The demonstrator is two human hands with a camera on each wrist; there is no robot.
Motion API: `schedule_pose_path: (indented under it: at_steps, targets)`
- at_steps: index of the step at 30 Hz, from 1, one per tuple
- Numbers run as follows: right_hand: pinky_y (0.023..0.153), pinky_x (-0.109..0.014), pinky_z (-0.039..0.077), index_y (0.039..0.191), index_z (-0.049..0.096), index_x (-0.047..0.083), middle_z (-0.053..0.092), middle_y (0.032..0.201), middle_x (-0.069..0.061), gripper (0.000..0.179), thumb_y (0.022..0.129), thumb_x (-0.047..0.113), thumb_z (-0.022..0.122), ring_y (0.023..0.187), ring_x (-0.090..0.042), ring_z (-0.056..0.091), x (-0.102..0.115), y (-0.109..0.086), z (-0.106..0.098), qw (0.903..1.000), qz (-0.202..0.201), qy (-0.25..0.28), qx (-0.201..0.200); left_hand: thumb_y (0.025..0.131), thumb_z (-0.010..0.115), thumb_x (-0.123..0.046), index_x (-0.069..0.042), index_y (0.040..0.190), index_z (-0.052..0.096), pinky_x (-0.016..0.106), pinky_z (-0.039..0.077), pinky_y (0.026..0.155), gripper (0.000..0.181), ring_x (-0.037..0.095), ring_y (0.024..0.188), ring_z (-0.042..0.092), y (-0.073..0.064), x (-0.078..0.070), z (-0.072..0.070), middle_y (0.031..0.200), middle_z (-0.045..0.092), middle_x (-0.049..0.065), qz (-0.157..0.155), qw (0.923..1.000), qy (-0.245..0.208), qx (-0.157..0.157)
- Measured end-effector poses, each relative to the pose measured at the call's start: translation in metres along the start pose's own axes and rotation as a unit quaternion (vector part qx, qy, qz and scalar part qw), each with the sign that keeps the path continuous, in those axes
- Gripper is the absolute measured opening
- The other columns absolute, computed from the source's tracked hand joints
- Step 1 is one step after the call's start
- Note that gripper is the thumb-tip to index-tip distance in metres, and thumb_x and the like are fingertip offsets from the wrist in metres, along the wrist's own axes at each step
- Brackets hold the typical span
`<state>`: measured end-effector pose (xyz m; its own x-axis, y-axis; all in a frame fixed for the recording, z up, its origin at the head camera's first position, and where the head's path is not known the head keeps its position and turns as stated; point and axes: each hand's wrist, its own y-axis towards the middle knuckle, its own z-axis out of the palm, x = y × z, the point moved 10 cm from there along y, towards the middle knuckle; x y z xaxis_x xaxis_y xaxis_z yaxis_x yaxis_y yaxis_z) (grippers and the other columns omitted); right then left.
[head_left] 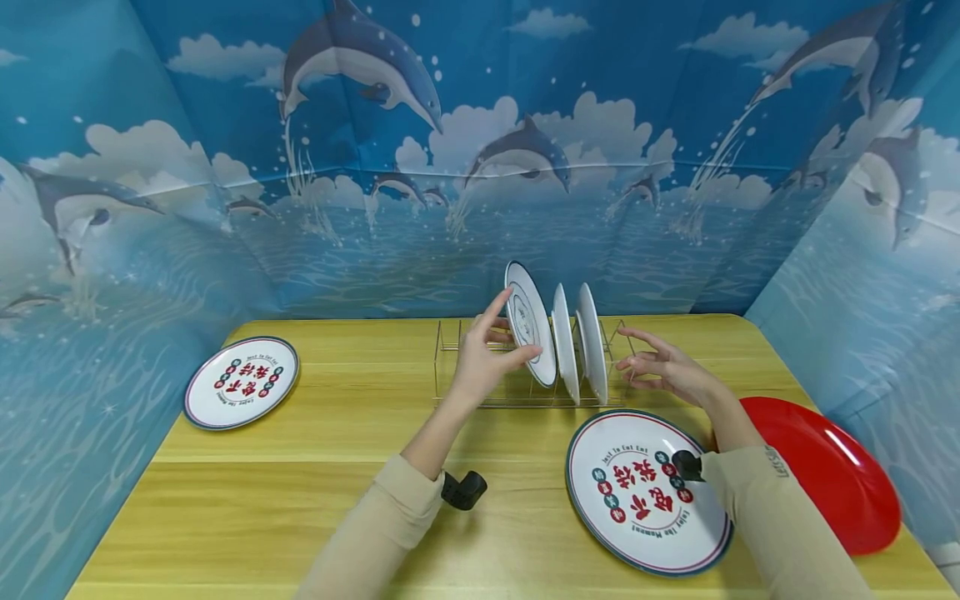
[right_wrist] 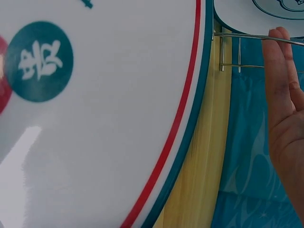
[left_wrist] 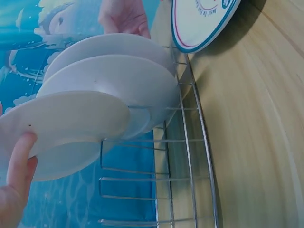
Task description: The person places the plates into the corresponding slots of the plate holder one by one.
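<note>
My left hand (head_left: 483,358) pinches the rim of a white plate (head_left: 529,323) between thumb and fingers. The plate is tilted and stands at the middle of a wire dish rack (head_left: 487,406). To its right, two more white plates (head_left: 566,350) stand on edge in the rack. In the left wrist view, the undersides of the plates (left_wrist: 107,78) overlap, and my fingers touch the nearest plate (left_wrist: 61,116). At the rack's right end my right hand (head_left: 667,367) touches the wire frame with its fingers fairly straight, as the right wrist view shows the fingers (right_wrist: 278,71) at a wire.
A large printed plate (head_left: 645,533) lies flat in front of the rack, partly under my right forearm. Beside it is a red oval tray (head_left: 840,483). A smaller printed plate (head_left: 242,383) lies at the far left of the wooden table (head_left: 300,500). A dolphin-print curtain (head_left: 375,242) surrounds the table.
</note>
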<state>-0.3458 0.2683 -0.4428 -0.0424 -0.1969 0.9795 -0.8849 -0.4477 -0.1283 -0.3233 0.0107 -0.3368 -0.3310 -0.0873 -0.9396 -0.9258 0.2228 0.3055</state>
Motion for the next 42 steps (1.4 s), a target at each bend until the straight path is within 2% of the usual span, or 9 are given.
schedule_pose_path:
  at_steps: [5,8,13,27,32,37,42]
  targets:
    - [0.084,-0.032,0.052,0.147,0.011,0.011,0.061,0.103,-0.003,0.060,0.097,0.012,0.044,0.094,-0.026,0.059,0.000,0.000,0.001,1.0000,-0.002,-0.001,0.004,0.075,0.076,-0.020,-0.026,0.141,0.036,0.027,0.050,0.071,0.078,0.025,0.089,0.055,0.003,0.001,0.012,0.105,0.050,0.011,0.014,0.9979,0.063,0.004]
    - [0.083,-0.032,0.052,0.147,0.011,0.011,0.061,0.103,-0.003,0.060,0.097,0.012,0.044,0.095,-0.026,0.059,0.001,0.000,0.001,1.0000,-0.003,-0.004,0.002,0.075,0.076,-0.021,-0.026,0.141,0.036,0.028,0.050,0.072,0.077,0.025,0.089,0.054,0.003,0.004,0.018,0.103,0.048,0.010,0.021,0.9967,0.079,0.008]
    - [0.084,-0.033,0.052,0.147,0.011,0.011,0.061,0.105,-0.007,0.060,0.097,0.012,0.044,0.096,-0.025,0.059,0.002,0.000,0.002,0.9999,-0.008,-0.002,0.006,0.075,0.076,-0.021,-0.030,0.140,0.036,0.025,0.050,0.068,0.077,0.025,0.090,0.054,0.002,0.016,0.028,0.104,0.047,0.010,0.011,0.9949,0.099,0.014]
    - [0.083,-0.030,0.052,0.147,0.014,0.013,0.061,0.104,-0.008,0.059,0.097,0.011,0.044,0.096,-0.022,0.060,0.005,-0.002,0.005,0.9999,-0.007,0.012,0.005,0.072,0.078,-0.018,-0.027,0.139,0.039,0.020,0.049,0.059,0.078,0.030,0.088,0.056,0.000,0.029,0.038,0.099,0.045,0.010,0.017,0.9927,0.120,0.002]
    - [0.083,-0.028,0.052,0.147,0.014,0.015,0.061,0.104,-0.007,0.058,0.097,0.011,0.044,0.096,-0.021,0.060,0.006,-0.003,0.005,0.9999,-0.007,0.007,0.004,0.073,0.077,-0.019,-0.029,0.140,0.037,0.018,0.049,0.054,0.079,0.027,0.090,0.056,-0.003,0.035,0.042,0.105,0.045,0.014,0.013,0.9926,0.121,0.008]
    - [0.083,-0.029,0.052,0.147,0.014,0.015,0.060,0.104,-0.007,0.058,0.097,0.011,0.044,0.097,-0.021,0.060,0.006,-0.003,0.005,1.0000,-0.004,0.006,0.004,0.075,0.076,-0.021,-0.032,0.140,0.035,0.018,0.048,0.054,0.078,0.023,0.090,0.055,-0.005,0.037,0.043,0.107,0.045,0.018,0.011,0.9919,0.126,0.010]
    - [0.082,-0.028,0.052,0.147,0.013,0.014,0.061,0.103,-0.007,0.059,0.097,0.011,0.044,0.096,-0.020,0.060,0.005,-0.002,0.005,1.0000,-0.002,0.007,0.002,0.076,0.075,-0.021,-0.036,0.141,0.033,0.018,0.049,0.054,0.078,0.024,0.093,0.056,-0.007,0.038,0.043,0.111,0.044,0.017,0.000,0.9921,0.125,0.015]
